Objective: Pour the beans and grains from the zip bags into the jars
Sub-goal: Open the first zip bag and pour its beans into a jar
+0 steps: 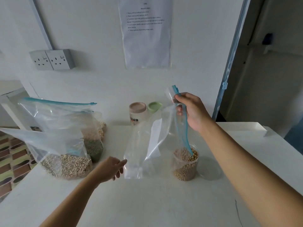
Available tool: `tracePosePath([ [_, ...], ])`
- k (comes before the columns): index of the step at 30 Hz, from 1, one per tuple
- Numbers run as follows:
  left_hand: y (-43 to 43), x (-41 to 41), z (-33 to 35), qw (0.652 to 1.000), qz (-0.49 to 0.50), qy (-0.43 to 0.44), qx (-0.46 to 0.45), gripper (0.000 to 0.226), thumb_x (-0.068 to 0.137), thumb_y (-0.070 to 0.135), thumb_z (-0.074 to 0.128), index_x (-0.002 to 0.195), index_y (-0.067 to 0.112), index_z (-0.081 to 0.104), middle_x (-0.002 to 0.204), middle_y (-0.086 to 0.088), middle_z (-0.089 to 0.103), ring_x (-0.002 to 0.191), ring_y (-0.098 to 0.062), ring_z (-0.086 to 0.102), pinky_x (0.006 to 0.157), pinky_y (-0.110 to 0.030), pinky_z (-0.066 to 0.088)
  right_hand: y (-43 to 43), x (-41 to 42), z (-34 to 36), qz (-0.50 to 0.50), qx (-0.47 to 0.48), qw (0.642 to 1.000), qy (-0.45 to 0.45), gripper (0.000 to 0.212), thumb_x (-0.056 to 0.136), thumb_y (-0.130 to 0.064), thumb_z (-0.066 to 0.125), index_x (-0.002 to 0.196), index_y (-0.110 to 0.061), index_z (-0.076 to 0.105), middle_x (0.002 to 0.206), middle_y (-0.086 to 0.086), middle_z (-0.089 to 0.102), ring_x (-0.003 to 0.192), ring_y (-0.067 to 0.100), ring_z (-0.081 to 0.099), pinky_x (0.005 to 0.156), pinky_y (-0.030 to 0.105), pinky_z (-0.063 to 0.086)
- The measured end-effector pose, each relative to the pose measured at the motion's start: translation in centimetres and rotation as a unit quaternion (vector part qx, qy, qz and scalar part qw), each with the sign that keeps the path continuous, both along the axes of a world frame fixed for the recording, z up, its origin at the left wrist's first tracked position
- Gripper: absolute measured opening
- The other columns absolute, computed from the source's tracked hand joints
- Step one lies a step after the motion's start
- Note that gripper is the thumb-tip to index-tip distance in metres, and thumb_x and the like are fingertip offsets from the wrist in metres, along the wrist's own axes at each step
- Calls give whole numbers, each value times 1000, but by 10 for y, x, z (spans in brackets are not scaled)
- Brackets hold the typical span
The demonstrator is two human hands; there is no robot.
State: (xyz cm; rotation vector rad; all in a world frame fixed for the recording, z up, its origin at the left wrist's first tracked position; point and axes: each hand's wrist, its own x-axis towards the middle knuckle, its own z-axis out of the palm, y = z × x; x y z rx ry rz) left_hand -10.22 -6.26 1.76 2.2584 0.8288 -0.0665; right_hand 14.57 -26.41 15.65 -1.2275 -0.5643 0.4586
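An empty clear zip bag (pixel 147 141) with a blue zip strip hangs over the white table (pixel 147 202). My right hand (pixel 191 110) pinches its zip end up high, and the strip's lower end dips into an open clear jar (pixel 186 163) full of tan beans. Near the bag's bottom corner, my left hand (pixel 111 168) has relaxed fingers and a thumb touching the plastic. On the left stand a zip bag of pale beans (pixel 65 164), a zip bag of green grains (pixel 93 149) and a bag of light grains (pixel 101 128) behind them.
Two lidded jars stand at the back by the wall, one with a brown lid (pixel 137 108), one with a green lid (pixel 155 106). A clear round lid (pixel 211 171) lies right of the open jar. A double socket (pixel 52 59) and a paper sheet (pixel 147 33) hang on the wall.
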Motion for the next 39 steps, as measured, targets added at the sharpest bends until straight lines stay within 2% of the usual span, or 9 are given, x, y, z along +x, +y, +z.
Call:
tracePosePath([
  [5, -6, 26, 41, 981, -18, -190, 34, 34, 104, 32, 54, 80, 12, 68, 69, -3, 70, 59, -13, 65, 65, -30, 56, 6, -12, 2, 64, -23, 998, -12, 12, 98, -9, 62, 86, -7, 65, 80, 4, 68, 55, 12, 45, 53, 23, 36],
  [8, -12, 52, 82, 941, -15, -335, 47, 18, 103, 32, 53, 95, 21, 64, 86, 1, 69, 73, -9, 63, 60, -14, 46, 10, -21, 9, 82, -28, 996, -26, 10, 97, -8, 62, 87, -6, 65, 84, 8, 67, 54, 13, 46, 53, 23, 36],
  [13, -30, 87, 150, 916, -95, -389, 36, 52, 101, 61, 38, 129, 21, 57, 125, 7, 62, 112, -3, 59, 89, -20, 47, 11, -35, 29, 112, -21, 991, -76, 10, 99, -9, 61, 92, -4, 67, 91, 12, 68, 57, 15, 48, 60, 28, 38],
  [16, -40, 102, 177, 895, -162, -415, 28, 45, 105, 54, 38, 109, 18, 64, 103, 6, 67, 102, -14, 63, 95, -34, 49, 5, -43, 42, 109, -24, 987, -111, 10, 98, -12, 63, 98, -4, 70, 93, 15, 69, 62, 14, 53, 62, 28, 40],
  [18, -44, 108, 192, 886, -164, -432, 37, 41, 105, 50, 46, 94, 17, 68, 83, -3, 70, 84, -21, 67, 85, -41, 52, -1, -46, 53, 70, -39, 987, -141, 14, 97, -19, 67, 97, -5, 72, 92, 16, 72, 66, 16, 57, 64, 29, 43],
  [22, -57, 109, 226, 882, -176, -436, 34, 25, 100, 35, 63, 93, 12, 70, 58, -6, 65, 53, -16, 58, 60, -23, 46, -20, -48, 74, -9, -68, 972, -226, 19, 96, -23, 71, 96, -4, 71, 85, 9, 77, 70, 19, 60, 64, 29, 48],
  [28, -76, 115, 249, 882, -210, -419, -42, 27, 103, 33, 54, 105, 10, 69, 58, -10, 58, 51, -23, 55, 83, -54, 55, -43, -38, 98, -20, -75, 960, -271, 24, 94, -31, 73, 109, -14, 65, 77, 9, 75, 67, 17, 57, 66, 26, 47],
  [33, -95, 128, 246, 872, -220, -432, -65, 39, 110, 30, 39, 95, 0, 57, 56, -14, 58, 49, -27, 56, 57, -32, 51, -56, -23, 108, -20, -86, 932, -350, 22, 103, -38, 58, 104, -22, 74, 84, 13, 72, 71, 40, 61, 72, 47, 48],
  [39, -116, 148, 246, 874, -216, -434, -26, 51, 107, 40, 45, 83, -4, 56, 54, -10, 56, 49, -34, 58, 51, -36, 53, -76, -2, 114, -6, -120, 908, -401, 15, 100, -35, 65, 105, -21, 67, 83, 28, 67, 67, 34, 61, 73, 41, 47],
])
